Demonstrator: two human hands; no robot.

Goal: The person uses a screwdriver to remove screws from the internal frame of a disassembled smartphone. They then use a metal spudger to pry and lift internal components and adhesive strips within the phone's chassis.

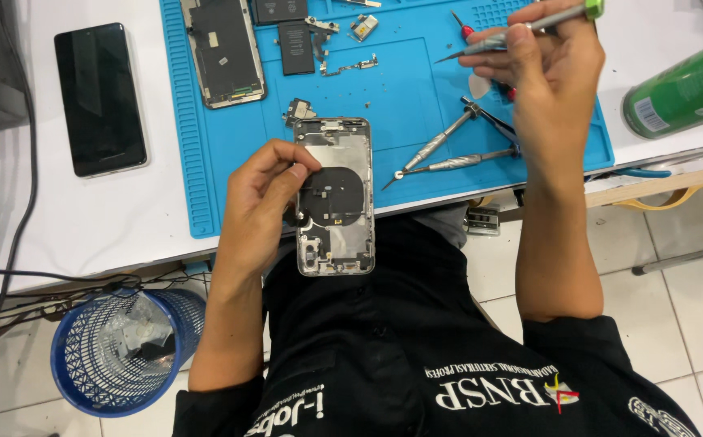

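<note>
Left hand [264, 206] grips the opened phone shell [335, 197] — long axis across the bench's near edge; right hand [547, 69] pinches a screwdriver [521, 31], probably, farther off.

You are looking down on a white desk [108, 218] with a blue ribbed work mat [416, 105] spread across it. Below its edge lies a floor of pale square tiles [691, 307], evenly lit. A blue mesh wastebasket [76, 380] stands on the tiles at the left, under dark cables [27, 283] that hang from the desk's edge.
</note>
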